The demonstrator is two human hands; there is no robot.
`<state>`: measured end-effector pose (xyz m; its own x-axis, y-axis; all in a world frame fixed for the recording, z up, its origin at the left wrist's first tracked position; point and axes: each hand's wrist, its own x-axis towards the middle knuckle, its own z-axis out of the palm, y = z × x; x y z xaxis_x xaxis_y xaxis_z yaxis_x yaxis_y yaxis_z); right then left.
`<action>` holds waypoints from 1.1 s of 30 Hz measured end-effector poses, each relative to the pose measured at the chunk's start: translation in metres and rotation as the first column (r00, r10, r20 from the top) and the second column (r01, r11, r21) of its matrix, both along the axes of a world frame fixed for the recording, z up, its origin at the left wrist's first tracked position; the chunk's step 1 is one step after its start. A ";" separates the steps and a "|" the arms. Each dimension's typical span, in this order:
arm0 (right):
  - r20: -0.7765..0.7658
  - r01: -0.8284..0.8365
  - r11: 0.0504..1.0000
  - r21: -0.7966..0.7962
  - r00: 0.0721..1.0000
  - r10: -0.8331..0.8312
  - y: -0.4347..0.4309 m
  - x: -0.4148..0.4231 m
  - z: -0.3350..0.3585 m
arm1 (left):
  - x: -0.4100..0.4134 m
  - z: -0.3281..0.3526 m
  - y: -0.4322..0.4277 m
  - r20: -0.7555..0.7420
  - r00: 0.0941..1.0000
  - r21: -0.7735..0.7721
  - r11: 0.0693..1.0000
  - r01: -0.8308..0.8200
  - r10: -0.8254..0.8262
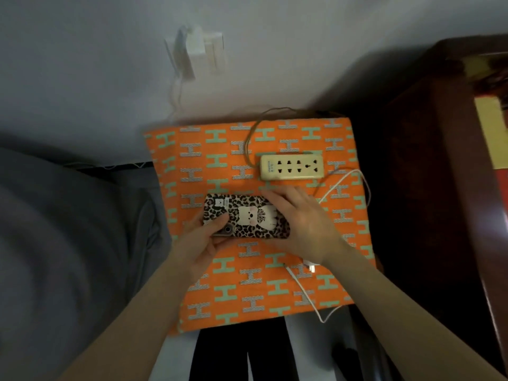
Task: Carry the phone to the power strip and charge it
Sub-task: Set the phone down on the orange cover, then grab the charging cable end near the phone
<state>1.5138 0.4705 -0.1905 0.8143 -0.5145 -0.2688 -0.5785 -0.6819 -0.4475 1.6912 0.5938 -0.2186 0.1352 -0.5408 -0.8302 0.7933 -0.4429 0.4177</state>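
Note:
The phone (244, 215), in a leopard-print case with a white cartoon figure, lies back up across the orange patterned cloth (220, 284). My left hand (204, 237) grips its left end, thumb on the case. My right hand (299, 221) covers its right end, where the white charging cable (341, 181) runs in. Whether the cable's plug sits in the phone is hidden by that hand. The cream power strip (292, 166) lies just beyond the phone, all its sockets bare. The cable's white charger plug (310, 266) lies on the cloth under my right wrist.
The cloth covers a small square stand against a pale wall. A dark wooden cabinet (428, 188) stands close on the right. Grey bedding (68, 243) fills the left. A wall socket with white adapters (196, 49) sits higher up. The strip's brown cord (251, 133) loops toward the wall.

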 end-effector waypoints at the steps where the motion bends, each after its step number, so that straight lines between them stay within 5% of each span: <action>1: 0.011 0.016 1.000 0.021 1.000 -0.016 0.002 -0.002 -0.002 | 0.000 -0.004 0.002 -0.001 1.000 0.009 1.000 -0.008 0.008; 5: 0.225 0.319 0.948 0.019 0.922 -0.315 0.016 -0.022 0.001 | 0.007 -0.010 0.013 -0.007 0.998 0.021 0.997 -0.070 0.070; 7: 0.251 0.351 0.935 -0.056 0.911 -0.327 0.029 -0.038 0.003 | 0.014 -0.011 0.019 -0.017 0.996 0.024 0.996 -0.092 0.092; 11: -0.062 0.102 0.983 -0.153 0.992 -0.113 0.070 -0.060 -0.005 | 0.022 -0.013 0.029 -0.034 0.994 0.042 0.994 -0.106 0.107; 15: -0.178 0.148 0.984 -0.100 0.970 -0.164 0.090 -0.067 -0.015 | 0.022 -0.013 0.040 -0.099 0.988 0.036 0.992 -0.119 0.122; 18: -0.049 0.367 0.913 0.177 0.930 -0.365 0.088 -0.070 -0.005 | 0.018 -0.012 0.050 -0.172 0.978 -0.002 0.993 -0.120 0.118; 21: 0.063 0.494 0.582 0.646 0.726 -0.685 0.073 -0.069 0.021 | 0.012 -0.010 0.058 -0.224 0.964 -0.054 0.985 -0.161 0.145; 22: 0.127 0.476 0.559 0.679 0.674 -0.727 0.067 -0.068 0.031 | 0.010 -0.008 0.060 -0.234 0.960 -0.070 0.982 -0.178 0.157; 26: 0.304 0.410 0.651 0.639 0.643 -0.703 0.058 -0.053 0.063 | 0.000 -0.003 0.062 -0.207 0.965 -0.102 0.977 -0.185 0.161; 33: 0.337 0.431 0.695 0.576 0.649 -0.682 0.058 -0.044 0.075 | -0.009 0.001 0.060 -0.149 0.984 -0.110 0.988 -0.112 0.095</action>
